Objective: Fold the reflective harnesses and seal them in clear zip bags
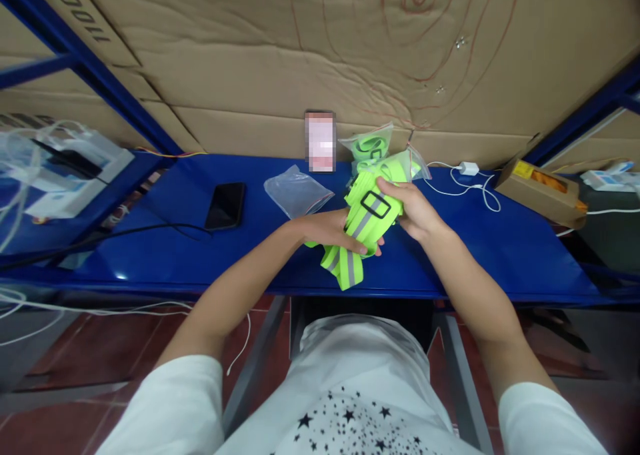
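Observation:
A folded bundle of neon-yellow reflective strap [367, 218] with grey stripes and a black buckle is held between both hands above the blue table. My left hand [337, 230] grips its lower left part, thumb across the front. Round the upper right side is my right hand [409, 205], its thumb on the strap near the buckle. A loop of strap hangs below my left hand. Just behind the bundle lie clear bags [373, 141] with more neon strap inside. An empty-looking clear zip bag [296, 191] rests left of the bundle.
A black phone [225, 205] lies on the blue table [165, 255], and a phone with a blurred screen [321, 141] leans on the cardboard [240, 61] behind. White cables and a charger [469, 169] are at the right, beside a small cardboard box [540, 191]. White power strips [85, 175] sit far left.

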`<state>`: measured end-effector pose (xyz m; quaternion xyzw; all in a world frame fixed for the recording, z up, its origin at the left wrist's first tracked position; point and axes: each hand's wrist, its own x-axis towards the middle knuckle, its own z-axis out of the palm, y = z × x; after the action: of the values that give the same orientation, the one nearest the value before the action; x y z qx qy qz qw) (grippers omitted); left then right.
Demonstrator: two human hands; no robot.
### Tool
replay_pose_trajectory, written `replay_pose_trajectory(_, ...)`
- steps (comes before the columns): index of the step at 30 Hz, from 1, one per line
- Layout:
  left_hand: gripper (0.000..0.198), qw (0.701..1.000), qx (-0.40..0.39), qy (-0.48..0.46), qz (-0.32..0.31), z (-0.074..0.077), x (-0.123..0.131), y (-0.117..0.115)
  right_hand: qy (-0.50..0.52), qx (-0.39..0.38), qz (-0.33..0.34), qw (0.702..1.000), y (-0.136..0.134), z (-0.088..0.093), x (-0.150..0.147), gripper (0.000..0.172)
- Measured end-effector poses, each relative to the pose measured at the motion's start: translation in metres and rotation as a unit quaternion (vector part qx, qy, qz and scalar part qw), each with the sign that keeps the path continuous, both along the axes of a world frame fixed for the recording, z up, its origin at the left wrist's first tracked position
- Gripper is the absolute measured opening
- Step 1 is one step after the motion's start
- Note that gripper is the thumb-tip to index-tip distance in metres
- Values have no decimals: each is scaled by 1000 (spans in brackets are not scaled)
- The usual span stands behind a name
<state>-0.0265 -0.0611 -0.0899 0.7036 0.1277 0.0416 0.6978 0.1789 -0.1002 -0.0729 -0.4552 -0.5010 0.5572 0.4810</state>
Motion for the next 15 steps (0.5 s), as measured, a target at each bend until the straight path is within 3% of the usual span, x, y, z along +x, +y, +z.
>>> replay_pose_trajectory(7, 50, 998, 25, -40, 42, -12, 5, -6, -20, -10, 16, 1000, 4, 2, 7, 48)
replay_pose_trajectory(11, 41, 992, 93, -48, 72, -11, 5, -4, -75, 31, -6, 997, 11, -7, 7, 42)
replay_pose_trajectory(15, 43, 992, 81, -52, 77, -5, 3, -4, -144, 107, -43, 983, 16, -12, 7, 43)
